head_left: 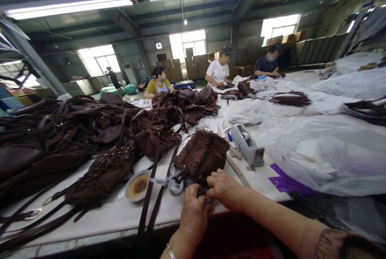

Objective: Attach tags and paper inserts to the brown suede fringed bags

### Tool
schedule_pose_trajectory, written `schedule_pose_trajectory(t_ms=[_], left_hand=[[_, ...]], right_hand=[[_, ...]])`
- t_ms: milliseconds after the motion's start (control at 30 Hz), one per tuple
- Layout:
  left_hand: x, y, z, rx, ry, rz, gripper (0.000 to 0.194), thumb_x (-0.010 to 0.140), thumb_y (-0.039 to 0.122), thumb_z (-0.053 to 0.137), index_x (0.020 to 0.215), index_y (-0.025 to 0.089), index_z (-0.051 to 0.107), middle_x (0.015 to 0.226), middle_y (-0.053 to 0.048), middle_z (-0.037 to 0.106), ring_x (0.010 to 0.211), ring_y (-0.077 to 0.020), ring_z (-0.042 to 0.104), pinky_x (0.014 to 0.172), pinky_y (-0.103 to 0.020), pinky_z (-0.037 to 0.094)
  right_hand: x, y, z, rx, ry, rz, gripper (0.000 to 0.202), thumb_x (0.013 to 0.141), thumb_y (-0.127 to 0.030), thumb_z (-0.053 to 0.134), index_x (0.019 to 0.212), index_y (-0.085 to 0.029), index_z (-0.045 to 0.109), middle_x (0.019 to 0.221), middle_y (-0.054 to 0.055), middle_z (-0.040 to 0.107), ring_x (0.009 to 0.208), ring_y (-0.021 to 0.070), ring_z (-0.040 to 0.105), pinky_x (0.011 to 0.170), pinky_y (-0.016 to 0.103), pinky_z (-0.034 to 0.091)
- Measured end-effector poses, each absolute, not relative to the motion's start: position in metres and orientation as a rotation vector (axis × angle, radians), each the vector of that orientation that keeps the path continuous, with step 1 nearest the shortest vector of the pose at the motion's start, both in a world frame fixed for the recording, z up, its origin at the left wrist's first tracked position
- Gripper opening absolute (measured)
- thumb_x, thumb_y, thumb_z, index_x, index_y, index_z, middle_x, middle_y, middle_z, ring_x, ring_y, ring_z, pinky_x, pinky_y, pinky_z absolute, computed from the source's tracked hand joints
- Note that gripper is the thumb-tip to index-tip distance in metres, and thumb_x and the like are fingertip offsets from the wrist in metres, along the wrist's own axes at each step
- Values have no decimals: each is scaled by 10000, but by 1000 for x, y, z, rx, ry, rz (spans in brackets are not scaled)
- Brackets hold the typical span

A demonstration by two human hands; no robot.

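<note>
A dark brown fringed bag lies on the table in front of me, with crumpled greyish plastic wrap bunched around its near end. My left hand is closed, fingers pinched at that near end. Right beside it, my right hand also has curled fingers gripping the bag's near edge. The exact part pinched between the two hands is hidden by my fingers. Long brown straps run from the bags over the table's front edge, left of my hands.
A big pile of brown bags covers the left side. A bowl of tan paste, a grey tape dispenser, purple strips and plastic sheets lie around. Several people sit across the table, including a person in white.
</note>
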State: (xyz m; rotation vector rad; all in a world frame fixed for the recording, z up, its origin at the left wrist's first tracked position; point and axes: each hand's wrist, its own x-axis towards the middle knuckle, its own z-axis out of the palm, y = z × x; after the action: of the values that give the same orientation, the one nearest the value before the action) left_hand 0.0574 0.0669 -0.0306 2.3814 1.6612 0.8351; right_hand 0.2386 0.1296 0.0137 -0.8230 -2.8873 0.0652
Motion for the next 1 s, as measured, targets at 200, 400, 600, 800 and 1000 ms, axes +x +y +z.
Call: schedule_pose_trajectory(t_ms=[200,400,600,800,1000], left_hand=[[52,66,-37,2495,1682,885,196,813,144,663,988,194,738,1136,-163,596,1006,-310,642,866,-488,600],[34,86,-76,2821,1515,969,191,913,283,584,1016,203,723,1184,-179,601,1015,-297,669,830,-412,629],[38,91,-93,2820,1569,1233,400,1007,381,384,886,193,715,1145,-177,618,1001,-278,668,798,-386,627],[37,92,-98,2763,1562,1298,369,996,413,424,914,205,718,1161,-168,619,1027,-284,664,805,-393,625],[37,90,-95,2703,1537,1221,379,995,421,424,937,193,721,1182,-183,603,1029,-293,654,815,-416,617]], right_hand=[[239,131,2,-785,-2853,13,102,843,-306,691,815,-208,689,851,37,603,865,208,481,739,358,302],[255,119,-20,-845,-2491,65,76,868,-241,618,913,-224,677,949,31,645,880,202,527,785,345,389],[323,134,-18,-1537,-2055,184,199,909,-159,516,857,-172,708,897,84,656,912,209,615,845,316,468],[357,125,-10,-1937,-2180,268,194,840,-316,632,886,-161,740,998,122,687,963,264,664,833,335,499],[343,126,-9,-2015,-2282,242,213,858,-214,579,882,-108,763,967,177,723,904,289,703,808,351,519]])
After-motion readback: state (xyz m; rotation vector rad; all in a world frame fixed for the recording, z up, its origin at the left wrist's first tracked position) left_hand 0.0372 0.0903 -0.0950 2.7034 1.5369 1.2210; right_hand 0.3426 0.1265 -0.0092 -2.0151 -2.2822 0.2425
